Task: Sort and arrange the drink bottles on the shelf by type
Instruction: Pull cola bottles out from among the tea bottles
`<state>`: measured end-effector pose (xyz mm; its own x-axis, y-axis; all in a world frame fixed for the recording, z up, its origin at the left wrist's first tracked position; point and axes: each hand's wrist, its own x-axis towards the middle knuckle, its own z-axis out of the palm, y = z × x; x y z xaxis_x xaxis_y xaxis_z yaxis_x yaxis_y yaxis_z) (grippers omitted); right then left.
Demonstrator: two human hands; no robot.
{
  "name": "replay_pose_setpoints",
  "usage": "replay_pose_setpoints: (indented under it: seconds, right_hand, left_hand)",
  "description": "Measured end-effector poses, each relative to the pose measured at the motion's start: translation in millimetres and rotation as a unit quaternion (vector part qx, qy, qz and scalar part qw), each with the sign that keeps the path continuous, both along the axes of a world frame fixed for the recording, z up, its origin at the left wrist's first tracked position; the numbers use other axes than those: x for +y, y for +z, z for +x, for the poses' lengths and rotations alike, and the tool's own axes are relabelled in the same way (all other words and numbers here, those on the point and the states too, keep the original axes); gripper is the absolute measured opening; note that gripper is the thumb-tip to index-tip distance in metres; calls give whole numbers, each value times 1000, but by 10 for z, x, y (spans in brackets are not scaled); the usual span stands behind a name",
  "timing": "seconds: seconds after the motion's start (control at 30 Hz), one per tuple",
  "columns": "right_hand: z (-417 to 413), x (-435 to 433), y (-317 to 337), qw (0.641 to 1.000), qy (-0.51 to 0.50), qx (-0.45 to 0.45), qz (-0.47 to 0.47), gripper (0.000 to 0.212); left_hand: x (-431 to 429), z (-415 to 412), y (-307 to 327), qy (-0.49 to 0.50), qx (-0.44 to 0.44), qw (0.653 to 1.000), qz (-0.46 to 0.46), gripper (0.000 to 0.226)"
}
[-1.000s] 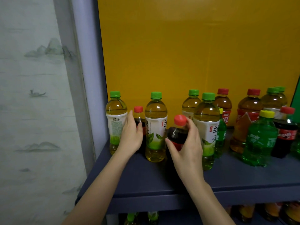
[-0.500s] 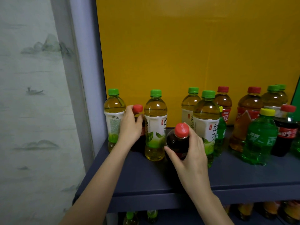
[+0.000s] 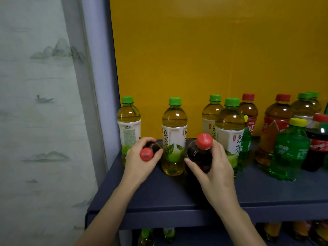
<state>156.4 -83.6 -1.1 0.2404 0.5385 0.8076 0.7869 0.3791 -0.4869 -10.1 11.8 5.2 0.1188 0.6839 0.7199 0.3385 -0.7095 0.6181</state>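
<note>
At the far left hangs a pale printed curtain (image 3: 35,103), clear of the work. On the dark blue shelf (image 3: 177,197), a green tea bottle (image 3: 129,128) stands upright in the left corner. Just beside it the left hand (image 3: 137,162) is curled round a small cola bottle (image 3: 146,154), which is tipped so its red cap faces the camera. I cannot tell whether its base touches the shelf.

A second green tea (image 3: 174,137) stands upright between the two hands. To its right, the right hand (image 3: 218,166) grips a second cola (image 3: 199,155) round the body, also leaning toward the front. Both colas sat among green teas, so the likely reason for the grips is to take them out and leave that end to one kind.

Behind the right hand stand two more green teas (image 3: 229,125), one touching the fingers and easy to knock. Further right the mix goes on — red-capped tea bottles (image 3: 276,128), a green soda bottle (image 3: 289,150) and a third cola (image 3: 317,144) at the edge. That crowd blocks a straight path, so the two colas would probably need to travel along the open front strip.
</note>
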Motion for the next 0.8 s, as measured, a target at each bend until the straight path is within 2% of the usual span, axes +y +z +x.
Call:
replay_pose_setpoints:
  seconds: [0.17, 0.3, 0.5, 0.6, 0.67, 0.73, 0.8]
  right_hand:
    - [39, -19, 71, 998, 33, 50, -9, 61]
    - [60, -57, 109, 997, 45, 58, -9, 63]
    - [75, -145, 132, 995, 60, 80, -13, 57]
    - [76, -224, 156, 988, 78, 135, -10, 49]
    - [83, -285, 162, 977, 97, 188, -5, 50]
    - [122, -353, 160, 962, 116, 248, 3, 53]
    - [189, -423, 159, 944, 136, 300, 10, 53]
  left_hand:
    - [-27, -23, 127, -7, -87, 996, 15, 5]
    - [-103, -80, 326, -25, -141, 990, 12, 9]
    - [2, -160, 531, -78, -172, 972, -137, 16]
    - [-94, -152, 475, -98, -222, 955, -168, 18]
    - [-187, -154, 359, -124, -224, 950, -180, 16]
    - [-273, -122, 201, -139, -207, 947, -204, 37]
    - [-334, -47, 76, -137, -192, 950, -206, 45]
